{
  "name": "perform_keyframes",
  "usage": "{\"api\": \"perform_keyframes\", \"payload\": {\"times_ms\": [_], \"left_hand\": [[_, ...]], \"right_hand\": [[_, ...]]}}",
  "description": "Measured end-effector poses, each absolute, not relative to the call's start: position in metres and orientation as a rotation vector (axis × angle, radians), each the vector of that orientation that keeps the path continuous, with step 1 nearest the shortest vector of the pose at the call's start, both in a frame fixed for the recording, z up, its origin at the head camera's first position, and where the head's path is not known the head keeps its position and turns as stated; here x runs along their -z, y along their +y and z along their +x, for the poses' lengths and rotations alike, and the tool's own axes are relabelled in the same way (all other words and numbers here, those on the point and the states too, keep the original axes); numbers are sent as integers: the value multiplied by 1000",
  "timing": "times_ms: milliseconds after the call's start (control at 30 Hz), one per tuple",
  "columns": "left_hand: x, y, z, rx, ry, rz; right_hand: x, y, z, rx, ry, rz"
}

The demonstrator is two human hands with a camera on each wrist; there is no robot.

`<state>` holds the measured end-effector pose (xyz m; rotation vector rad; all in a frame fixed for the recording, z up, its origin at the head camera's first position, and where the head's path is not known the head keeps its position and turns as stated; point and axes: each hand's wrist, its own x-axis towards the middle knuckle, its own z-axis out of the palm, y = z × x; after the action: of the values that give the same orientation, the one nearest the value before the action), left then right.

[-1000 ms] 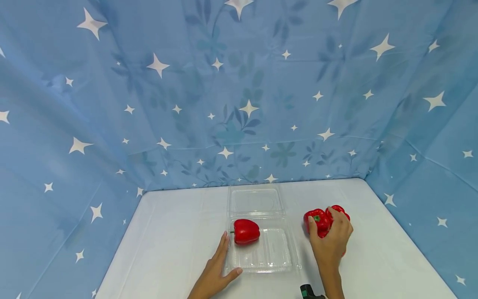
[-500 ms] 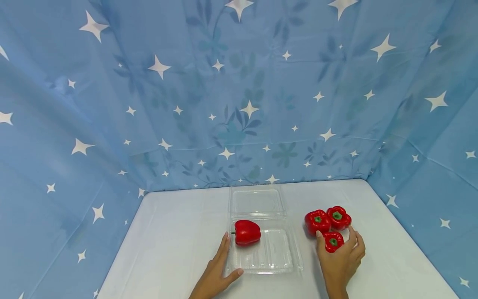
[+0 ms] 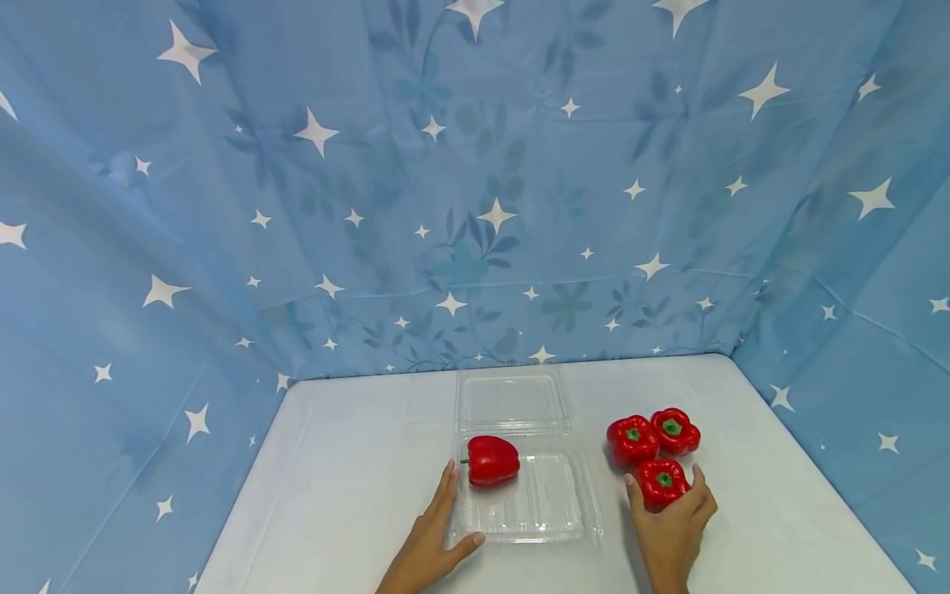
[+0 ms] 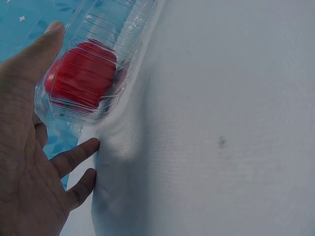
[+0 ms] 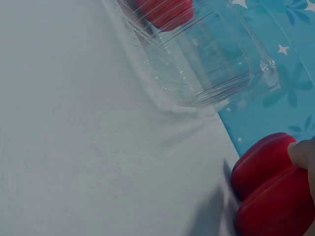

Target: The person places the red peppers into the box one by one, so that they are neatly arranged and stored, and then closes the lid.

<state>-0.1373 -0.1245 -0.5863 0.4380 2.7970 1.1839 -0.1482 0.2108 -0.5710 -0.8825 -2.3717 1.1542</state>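
Observation:
A clear plastic clamshell container (image 3: 527,495) lies with its lid laid back on the white table. One red bell pepper (image 3: 493,461) rests on its side in the container's left part, stem pointing left. My left hand (image 3: 426,536) is spread along the container's left and front edges, fingers straight, thumb at the front corner. To the right, my right hand (image 3: 670,528) grips the nearest red bell pepper (image 3: 662,483) between thumb and fingers. In the right wrist view the thumb lies against this pepper's red side (image 5: 268,167); the other fingers are mostly out of sight.
Two more red bell peppers stand stem up just behind the gripped one: a left pepper (image 3: 632,440) and a right pepper (image 3: 675,431). A blue star-patterned curtain (image 3: 490,247) surrounds the table's (image 3: 349,470) back and sides.
My right hand has come back from the rear peppers toward the front one and now has its thumb and fingers around it. The left hand has stayed beside the container.

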Motion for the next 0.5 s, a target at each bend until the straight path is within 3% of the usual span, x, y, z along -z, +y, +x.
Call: {"api": "perform_keyframes", "payload": {"times_ms": [500], "left_hand": [[585, -125, -138, -1132, 2790, 443]], "right_hand": [[577, 211, -148, -1231, -2405, -961]]}}
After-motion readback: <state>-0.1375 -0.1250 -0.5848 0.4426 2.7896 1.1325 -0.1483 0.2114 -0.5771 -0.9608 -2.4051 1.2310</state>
